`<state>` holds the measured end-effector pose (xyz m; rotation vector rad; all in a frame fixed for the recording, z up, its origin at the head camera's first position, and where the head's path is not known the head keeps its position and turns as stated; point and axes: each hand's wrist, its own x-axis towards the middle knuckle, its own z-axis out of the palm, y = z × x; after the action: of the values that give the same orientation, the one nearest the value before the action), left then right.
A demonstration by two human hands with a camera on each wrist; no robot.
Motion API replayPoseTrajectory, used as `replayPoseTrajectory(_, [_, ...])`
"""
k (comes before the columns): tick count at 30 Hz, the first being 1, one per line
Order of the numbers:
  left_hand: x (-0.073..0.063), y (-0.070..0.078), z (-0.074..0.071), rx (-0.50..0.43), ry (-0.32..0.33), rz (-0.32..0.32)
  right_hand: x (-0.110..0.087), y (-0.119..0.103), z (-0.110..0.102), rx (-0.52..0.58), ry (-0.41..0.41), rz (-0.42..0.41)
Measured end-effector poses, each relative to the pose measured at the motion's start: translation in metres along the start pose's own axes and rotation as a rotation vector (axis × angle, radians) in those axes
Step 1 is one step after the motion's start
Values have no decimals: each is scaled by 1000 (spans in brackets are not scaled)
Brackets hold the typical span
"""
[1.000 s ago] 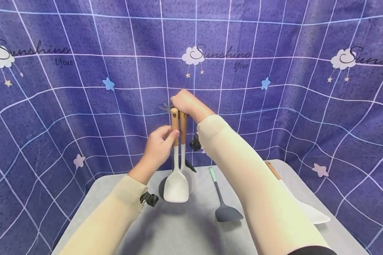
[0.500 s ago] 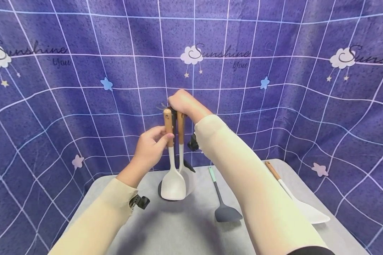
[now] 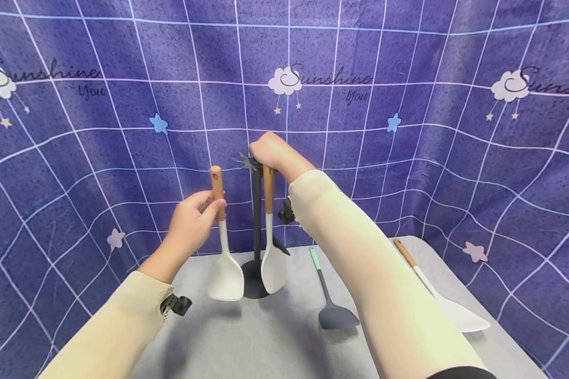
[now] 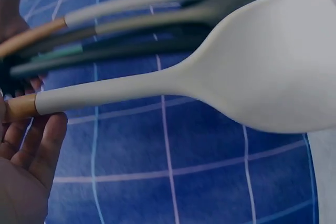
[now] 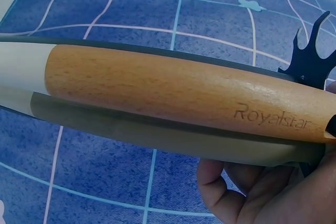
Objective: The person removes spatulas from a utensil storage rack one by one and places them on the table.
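My left hand pinches the wooden handle of a white spatula, head down, just left of a black utensil stand. In the left wrist view the spatula's broad head faces the camera. My right hand grips the top of the stand, near its forked hooks. A second white-headed utensil with a wooden handle hangs on the stand's right side. Behind that handle, the right wrist view shows a grey-green handle; its head is mostly hidden.
Right of the stand, a grey spatula with a mint handle end lies on the grey table. Farther right lies a white spatula with a wooden handle, partly behind my right sleeve. A blue checked curtain surrounds the table.
My left hand has moved left with the white spatula, away from the stand, uncovering the stand's pole and base. My right hand has stayed nearly in place at the top.
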<state>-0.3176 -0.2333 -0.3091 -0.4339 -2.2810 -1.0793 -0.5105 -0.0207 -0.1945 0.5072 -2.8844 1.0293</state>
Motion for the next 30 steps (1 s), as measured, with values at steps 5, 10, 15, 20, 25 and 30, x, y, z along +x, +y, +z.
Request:
replayPoseTrajectory(5, [-1,-24,-18,81,8,-53,-12,-8,-5,19,-7,31])
replayPoseTrajectory(10, [-4,-47,-36,188,20,-60,-16,-10,-5,51,-22,61])
replayPoseTrajectory(15, [-9,-74,-52,250,-8,-116,-27,-13,-5,48,-12,50])
replayPoseTrajectory(20, [-14,-105,-62,307,-27,-161,-12,-8,-3,44,-20,55])
replayPoseTrajectory(25, [-18,-125,-70,349,-52,-201,-51,-23,-9,76,9,24])
replayPoseTrajectory(30, [-20,-145,-77,382,-104,-233,-43,-18,-7,82,-6,17])
